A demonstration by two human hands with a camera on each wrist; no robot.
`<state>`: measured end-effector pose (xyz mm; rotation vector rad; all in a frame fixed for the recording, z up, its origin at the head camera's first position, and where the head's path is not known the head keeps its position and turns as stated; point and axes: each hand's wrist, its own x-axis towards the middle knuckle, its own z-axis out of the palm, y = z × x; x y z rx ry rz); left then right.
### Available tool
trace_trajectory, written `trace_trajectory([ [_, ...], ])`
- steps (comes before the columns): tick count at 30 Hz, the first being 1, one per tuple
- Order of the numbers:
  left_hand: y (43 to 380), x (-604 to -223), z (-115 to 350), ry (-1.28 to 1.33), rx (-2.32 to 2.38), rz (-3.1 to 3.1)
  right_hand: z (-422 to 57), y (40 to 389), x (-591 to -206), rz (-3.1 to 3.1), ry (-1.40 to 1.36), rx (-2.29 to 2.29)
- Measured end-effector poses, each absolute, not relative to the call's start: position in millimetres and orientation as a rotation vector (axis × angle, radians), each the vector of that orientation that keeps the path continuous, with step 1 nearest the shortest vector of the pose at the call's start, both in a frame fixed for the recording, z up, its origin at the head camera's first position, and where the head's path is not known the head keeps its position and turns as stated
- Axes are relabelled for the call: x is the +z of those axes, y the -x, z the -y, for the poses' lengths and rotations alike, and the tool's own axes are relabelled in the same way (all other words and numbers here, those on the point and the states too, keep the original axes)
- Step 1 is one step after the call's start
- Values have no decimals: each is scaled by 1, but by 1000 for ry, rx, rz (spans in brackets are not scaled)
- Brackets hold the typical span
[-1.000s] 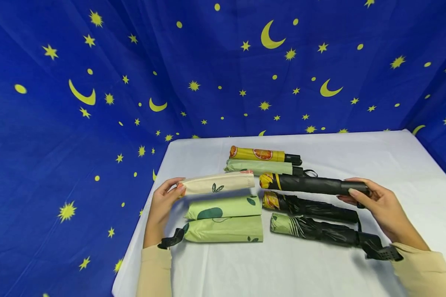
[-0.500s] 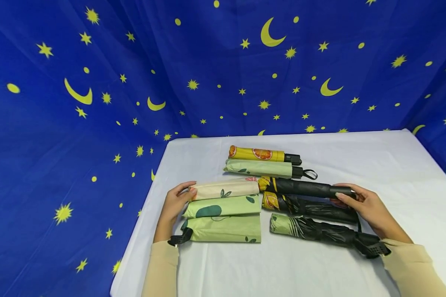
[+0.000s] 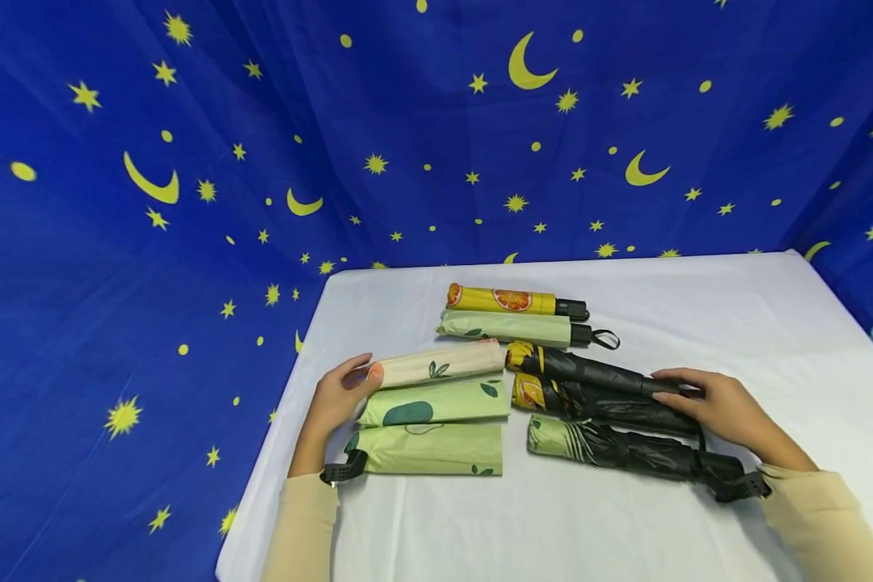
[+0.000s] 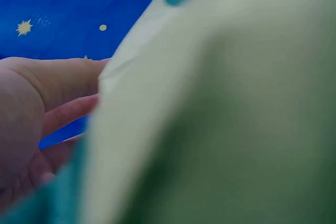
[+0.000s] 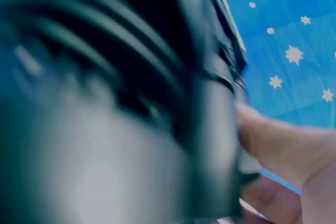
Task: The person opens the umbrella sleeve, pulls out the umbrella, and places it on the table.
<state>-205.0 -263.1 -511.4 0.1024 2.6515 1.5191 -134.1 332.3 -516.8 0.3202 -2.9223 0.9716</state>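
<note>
My left hand point(image 3: 338, 400) pinches the left end of a cream umbrella sleeve point(image 3: 436, 365) with a leaf print, thumb on top. Just below that sleeve lie two light green sleeves, an upper one point(image 3: 436, 404) and a lower one point(image 3: 429, 449). On the right, my right hand point(image 3: 720, 404) grips the handle end of a folded black umbrella point(image 3: 596, 368) with a yellow tip. This umbrella lies close against a second black umbrella point(image 3: 618, 406) with an orange-slice print. In the left wrist view, pale green fabric point(image 4: 220, 119) covers part of the left hand.
Nearest the front lies a black umbrella point(image 3: 618, 449) with a green-striped end. Farther back are a yellow umbrella point(image 3: 505, 299) with orange slices and a pale green umbrella point(image 3: 509, 327) with a wrist loop. Blue star-print cloth point(image 3: 436, 121) hangs behind the white table point(image 3: 662, 299).
Both hands have come down, bringing the cream sleeve and the yellow-tipped black umbrella from raised positions to just above the rows. The lower green sleeve has slid slightly left.
</note>
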Motion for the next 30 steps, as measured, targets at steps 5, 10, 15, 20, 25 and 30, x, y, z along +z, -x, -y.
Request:
trace_trajectory([
  [5,199,-496,274,-116,1485,-2693,-346,133,-504,2976,-299,948],
  [10,198,-456,274,-268,1480,-2794,-351,140,-483,2941,-242,925],
  [15,221,-420,238,-474,1504,-2759,-327,166,-460,2919,-252,987],
  [20,261,-426,180,-465,1409,-2621,-287,204,-454,2981,-235,1121],
  [25,285,-453,137,-303,1263,-2545,-258,229,-470,3088,-80,1306],
  [30,292,-472,128,-180,1284,-2508,-248,238,-494,3125,-56,1339],
])
